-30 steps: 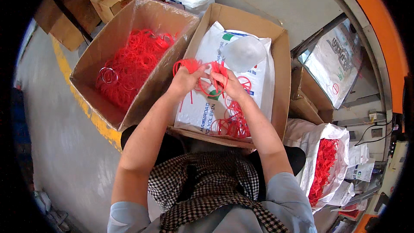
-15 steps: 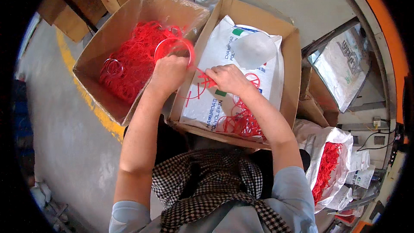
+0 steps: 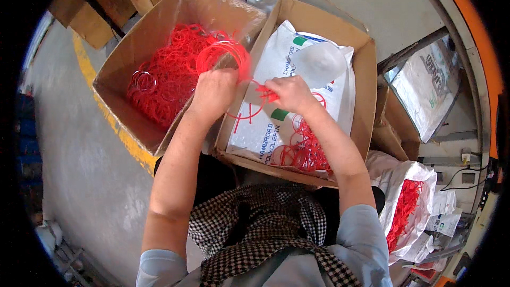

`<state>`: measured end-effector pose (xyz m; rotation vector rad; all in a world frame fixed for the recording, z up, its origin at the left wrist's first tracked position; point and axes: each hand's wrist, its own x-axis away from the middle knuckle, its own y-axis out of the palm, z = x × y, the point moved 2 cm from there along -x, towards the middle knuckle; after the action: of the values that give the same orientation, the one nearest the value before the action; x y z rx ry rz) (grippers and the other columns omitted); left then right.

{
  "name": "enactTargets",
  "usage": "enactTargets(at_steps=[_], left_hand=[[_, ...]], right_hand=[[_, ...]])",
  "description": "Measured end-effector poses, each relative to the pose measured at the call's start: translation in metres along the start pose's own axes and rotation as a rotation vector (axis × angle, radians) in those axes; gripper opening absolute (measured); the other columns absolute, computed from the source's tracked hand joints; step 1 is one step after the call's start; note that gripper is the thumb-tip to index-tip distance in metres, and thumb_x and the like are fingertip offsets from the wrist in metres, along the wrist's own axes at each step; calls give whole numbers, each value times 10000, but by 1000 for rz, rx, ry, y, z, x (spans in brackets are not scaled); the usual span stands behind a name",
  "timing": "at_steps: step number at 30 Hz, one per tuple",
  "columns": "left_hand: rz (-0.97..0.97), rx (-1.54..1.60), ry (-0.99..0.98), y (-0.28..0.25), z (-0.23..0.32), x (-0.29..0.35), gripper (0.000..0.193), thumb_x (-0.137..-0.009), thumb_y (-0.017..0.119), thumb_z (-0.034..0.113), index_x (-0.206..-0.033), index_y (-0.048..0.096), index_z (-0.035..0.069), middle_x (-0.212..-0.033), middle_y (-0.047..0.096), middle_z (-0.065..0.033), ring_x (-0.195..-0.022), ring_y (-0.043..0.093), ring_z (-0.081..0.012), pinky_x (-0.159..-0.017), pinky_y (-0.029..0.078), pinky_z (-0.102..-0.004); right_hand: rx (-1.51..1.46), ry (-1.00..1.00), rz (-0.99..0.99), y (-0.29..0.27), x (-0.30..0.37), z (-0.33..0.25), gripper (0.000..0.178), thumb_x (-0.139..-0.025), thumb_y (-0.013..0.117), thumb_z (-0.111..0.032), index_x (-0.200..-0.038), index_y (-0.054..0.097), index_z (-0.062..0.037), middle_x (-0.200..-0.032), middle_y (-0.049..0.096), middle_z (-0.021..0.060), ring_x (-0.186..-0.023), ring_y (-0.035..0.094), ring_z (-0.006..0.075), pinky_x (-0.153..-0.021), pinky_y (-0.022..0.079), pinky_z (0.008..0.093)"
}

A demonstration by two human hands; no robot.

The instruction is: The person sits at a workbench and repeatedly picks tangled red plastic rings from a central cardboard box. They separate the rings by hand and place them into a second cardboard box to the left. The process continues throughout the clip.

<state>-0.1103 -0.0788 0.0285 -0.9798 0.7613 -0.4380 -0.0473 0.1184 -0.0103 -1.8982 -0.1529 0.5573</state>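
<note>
Gripping red plastic rings [image 3: 243, 62] in closed left hand [image 3: 214, 93], pinching red plastic strips [image 3: 268, 94] with right hand [image 3: 291, 93] above sack-lined brown rectangular cardboard box [image 3: 364, 85] — likely light, springy; grasp bunched rims.

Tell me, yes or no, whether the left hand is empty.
No, the left hand holds a bundle of thin red rings.

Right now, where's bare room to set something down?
Grey floor left of the yellow stripe; a strip of white sack between the right forearm and the right carton's wall. Crowded: left carton, heaped with red rings; sack's near right corner, under a red tangle.
</note>
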Motion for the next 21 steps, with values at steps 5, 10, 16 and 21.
enactTargets(at_steps=[5, 10, 16, 21], left_hand=[[-136, 866, -246, 0, 3, 3, 257, -803, 648, 243, -834, 607, -9, -632, 598, -74, -576, 548, -138, -553, 452, -307], [-607, 774, -259, 7, -6, 12, 273, -814, 646, 263, -851, 615, -6, -738, 621, -74, -697, 554, -135, -648, 447, -297], [149, 58, -451, -21, -35, 6, 350, -769, 665, 315, -772, 627, -32, -744, 596, -249, -716, 608, -361, -633, 465, -426], [57, 88, -874, -27, -153, 34, 485, -648, 745, 417, -785, 638, -36, -804, 633, -222, -779, 629, -338, -688, 491, -421]], right_hand=[[-1819, 466, -502, -19, 0, -1, 161, -778, 576, -151, -741, 509, -9, -494, 427, 22, -402, 384, 92, -396, 277, 211], [-1117, 419, -764, -43, 6, -27, 285, -836, 571, -282, -700, 563, -32, -536, 455, -13, -436, 366, 44, -405, 236, 179], [-558, 720, 309, 3, 32, 61, 362, -847, 542, -346, -815, 610, 8, -601, 545, 80, -568, 499, 157, -547, 393, 323], [-366, 990, -83, 102, 63, 76, 516, -761, 575, -504, -816, 648, 4, -714, 629, 203, -725, 635, 298, -665, 480, 380]])
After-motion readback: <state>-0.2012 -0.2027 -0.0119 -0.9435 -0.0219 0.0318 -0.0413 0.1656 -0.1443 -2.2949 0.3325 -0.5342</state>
